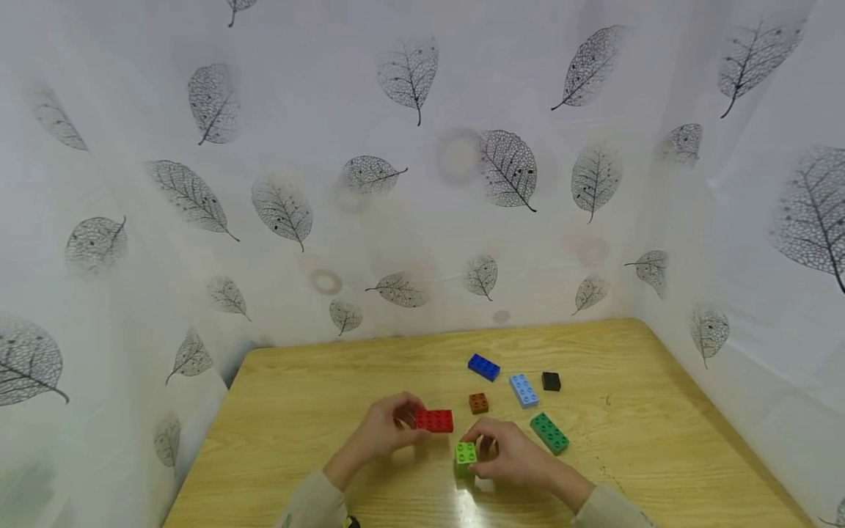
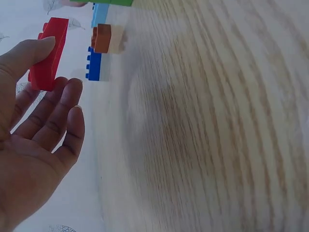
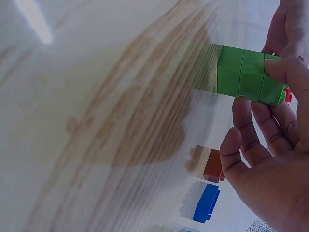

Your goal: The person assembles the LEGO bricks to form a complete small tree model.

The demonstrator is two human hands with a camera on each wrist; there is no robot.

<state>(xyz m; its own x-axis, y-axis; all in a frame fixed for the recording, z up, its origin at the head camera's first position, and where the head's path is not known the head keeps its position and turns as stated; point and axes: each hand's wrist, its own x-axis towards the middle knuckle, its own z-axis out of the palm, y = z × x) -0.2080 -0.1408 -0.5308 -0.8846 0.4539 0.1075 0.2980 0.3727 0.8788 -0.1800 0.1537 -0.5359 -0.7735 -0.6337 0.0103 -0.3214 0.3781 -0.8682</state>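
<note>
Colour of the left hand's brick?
Red; the brick shows best in the left wrist view.

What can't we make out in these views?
Head: yellow-and-black object, cut off by bottom edge.
Head: dark marks on the table, too small to identify.
Right wrist: red brick, mostly hidden behind the green stack.
Right wrist: light-blue brick, cut off by bottom edge.
Left wrist: part of the red brick, under the left hand's thumb.

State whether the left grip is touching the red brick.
Touching: the left wrist view shows the left grip with its thumb against the red brick.
</note>
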